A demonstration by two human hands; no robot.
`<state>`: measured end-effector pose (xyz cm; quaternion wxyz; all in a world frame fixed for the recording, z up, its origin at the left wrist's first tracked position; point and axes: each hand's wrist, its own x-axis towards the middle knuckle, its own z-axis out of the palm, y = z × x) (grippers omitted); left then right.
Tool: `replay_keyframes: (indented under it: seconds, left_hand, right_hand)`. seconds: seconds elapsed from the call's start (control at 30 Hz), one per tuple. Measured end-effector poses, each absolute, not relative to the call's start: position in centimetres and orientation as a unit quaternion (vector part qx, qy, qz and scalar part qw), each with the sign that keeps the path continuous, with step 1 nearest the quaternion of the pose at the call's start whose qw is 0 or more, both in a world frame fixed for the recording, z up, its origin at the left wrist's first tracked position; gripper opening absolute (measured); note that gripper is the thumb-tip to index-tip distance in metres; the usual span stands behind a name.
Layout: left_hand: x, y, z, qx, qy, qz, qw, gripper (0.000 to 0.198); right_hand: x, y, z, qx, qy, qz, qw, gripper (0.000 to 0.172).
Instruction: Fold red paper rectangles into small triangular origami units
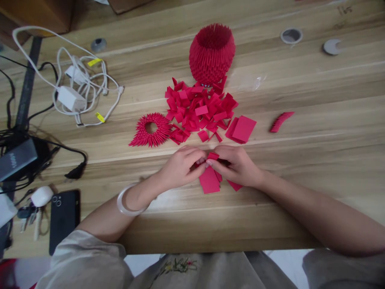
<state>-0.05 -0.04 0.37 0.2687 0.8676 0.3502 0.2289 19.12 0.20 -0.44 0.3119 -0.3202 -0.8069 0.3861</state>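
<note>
Between the fingertips of my left hand (183, 166) and my right hand (239, 166) is a small folded piece of red paper (213, 155). Both hands are closed in a pinch on it, close together above the wooden table. Under them lie flat red paper rectangles (209, 181), partly covered by my fingers. Just beyond is a loose heap of small folded red papers (201, 106). A stack of red paper sheets (245, 129) lies to its right. A spiky red paper ring (164, 134) with a pointed end sits left of the heap.
A round red folded-paper vase (212, 56) stands behind the heap. A short curved row of red pieces (281, 121) lies at right. White cables with chargers (72, 99), a black phone (64, 218), keys and a black power adapter (18, 158) occupy the left side.
</note>
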Motion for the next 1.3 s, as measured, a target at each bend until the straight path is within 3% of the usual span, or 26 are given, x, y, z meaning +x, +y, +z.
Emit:
replay_keyframes:
  seconds: [1.3]
  left_hand:
    - [-0.09, -0.05, 0.34, 0.871, 0.346, 0.227, 0.265, 0.015]
  right_hand:
    - [19.13, 0.19, -0.3, -0.322, -0.817, 0.369, 0.305, 0.028]
